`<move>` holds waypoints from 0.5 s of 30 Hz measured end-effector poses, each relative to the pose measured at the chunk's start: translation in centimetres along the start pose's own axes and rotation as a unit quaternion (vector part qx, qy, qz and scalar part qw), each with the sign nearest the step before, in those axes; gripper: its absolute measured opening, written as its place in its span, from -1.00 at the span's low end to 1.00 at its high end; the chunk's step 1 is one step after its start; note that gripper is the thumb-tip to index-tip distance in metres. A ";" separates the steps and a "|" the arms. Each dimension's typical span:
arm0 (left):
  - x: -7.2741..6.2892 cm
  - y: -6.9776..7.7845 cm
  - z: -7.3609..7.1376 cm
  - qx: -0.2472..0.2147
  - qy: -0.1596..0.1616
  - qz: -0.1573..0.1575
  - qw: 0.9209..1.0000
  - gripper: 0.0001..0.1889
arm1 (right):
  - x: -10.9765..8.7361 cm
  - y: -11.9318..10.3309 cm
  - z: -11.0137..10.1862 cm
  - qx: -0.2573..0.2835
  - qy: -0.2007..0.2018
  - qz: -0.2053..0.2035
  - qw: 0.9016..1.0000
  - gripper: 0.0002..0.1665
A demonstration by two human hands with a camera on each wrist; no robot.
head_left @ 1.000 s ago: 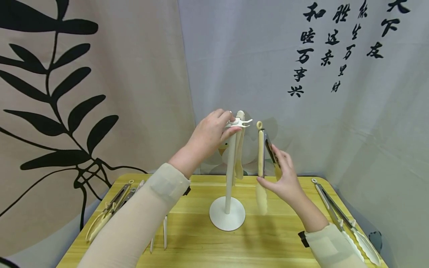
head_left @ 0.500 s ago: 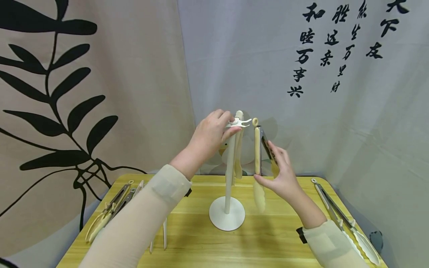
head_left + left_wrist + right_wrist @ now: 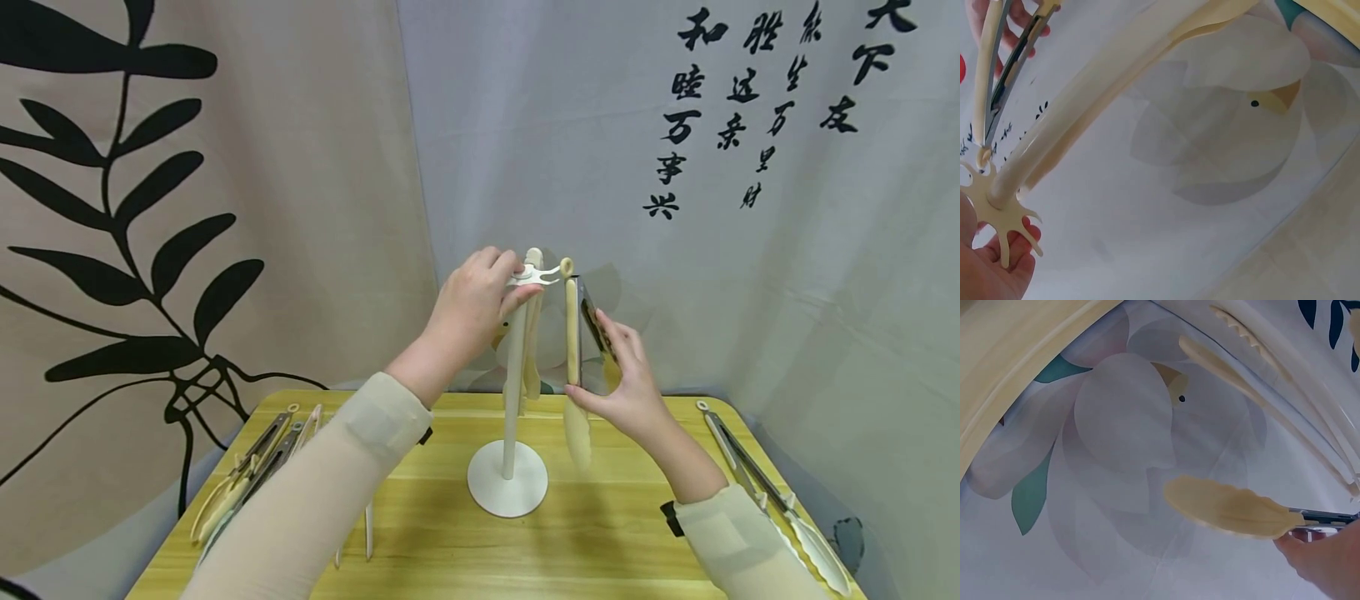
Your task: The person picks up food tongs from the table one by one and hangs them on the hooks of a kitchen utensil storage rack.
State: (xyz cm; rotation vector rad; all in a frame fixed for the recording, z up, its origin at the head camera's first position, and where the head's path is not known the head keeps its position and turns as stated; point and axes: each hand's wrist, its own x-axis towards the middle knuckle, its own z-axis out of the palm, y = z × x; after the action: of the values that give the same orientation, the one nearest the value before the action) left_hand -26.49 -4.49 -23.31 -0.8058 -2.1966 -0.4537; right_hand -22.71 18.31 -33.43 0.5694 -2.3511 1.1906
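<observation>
A white stand [image 3: 515, 375] with a round base bears a flat, pronged hook top [image 3: 537, 274]. My left hand [image 3: 471, 296] grips that hook top between thumb and fingers. Cream-and-metal kitchen tongs [image 3: 573, 329] hang point-down in my right hand [image 3: 628, 387], thumb on one arm and fingers on the other. Their end ring [image 3: 566, 267] is at the tip of a right-hand prong; whether the prong passes through it I cannot tell. Another pair of cream tongs [image 3: 532, 354] hangs behind the pole. In the right wrist view, a scalloped tongs head [image 3: 1229, 507] extends past my right hand [image 3: 1322, 559].
Several tongs [image 3: 243, 483] lie at the left side of the wooden table [image 3: 465, 554], partly behind my left sleeve. More tongs, white and metal [image 3: 780, 492], lie along the right edge. A printed curtain [image 3: 570, 150] hangs close behind.
My right hand has carried the tongs left and slightly up, bringing their ring from beside the stand to the prong tip. My left hand keeps its grip on the hook top.
</observation>
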 end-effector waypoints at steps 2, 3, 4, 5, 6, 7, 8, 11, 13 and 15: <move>0.0 0.0 0.0 0.002 0.005 0.000 1.000 -0.65 | 0.1 0.0 0.0 0.000 -0.002 -0.001 1.000 0.26; -0.1 0.0 0.0 0.004 0.007 0.001 1.000 -0.65 | 0.2 0.0 0.0 0.001 -0.003 -0.001 1.000 0.26; -0.1 0.0 0.0 0.005 0.008 0.001 1.000 -0.64 | 0.2 -0.1 0.0 0.003 -0.005 -0.002 1.000 0.26; -0.1 0.1 0.0 0.007 0.008 0.001 1.000 -0.64 | 0.2 -0.1 0.0 0.003 -0.007 -0.002 1.000 0.26; -0.1 0.1 0.0 0.008 0.008 0.001 1.000 -0.64 | 0.3 -0.1 0.1 0.003 -0.009 -0.004 1.000 0.25; -0.1 0.1 0.0 0.009 0.008 0.001 1.000 -0.63 | 0.3 -0.1 0.1 0.004 -0.011 -0.003 1.000 0.25; -0.1 0.1 0.0 0.011 0.008 0.001 1.000 -0.62 | 0.3 -0.1 0.1 0.006 -0.014 -0.003 1.000 0.25; -0.1 0.1 0.0 0.013 0.008 -0.001 1.000 -0.61 | 0.4 -0.1 0.1 0.013 -0.023 -0.004 1.000 0.24; -0.1 0.1 0.0 0.013 0.009 -0.001 1.000 -0.61 | 0.5 -0.2 0.2 0.022 -0.028 -0.002 0.999 0.24; -0.1 0.1 0.0 0.014 0.010 -0.001 1.000 -0.61 | 0.5 -0.2 0.3 0.030 -0.032 -0.002 0.999 0.23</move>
State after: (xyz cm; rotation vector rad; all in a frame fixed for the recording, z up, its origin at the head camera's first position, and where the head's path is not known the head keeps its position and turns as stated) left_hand -26.37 -4.44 -23.43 -0.7817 -2.1811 -0.4276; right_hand -23.11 17.85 -33.18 0.6422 -2.3731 1.2619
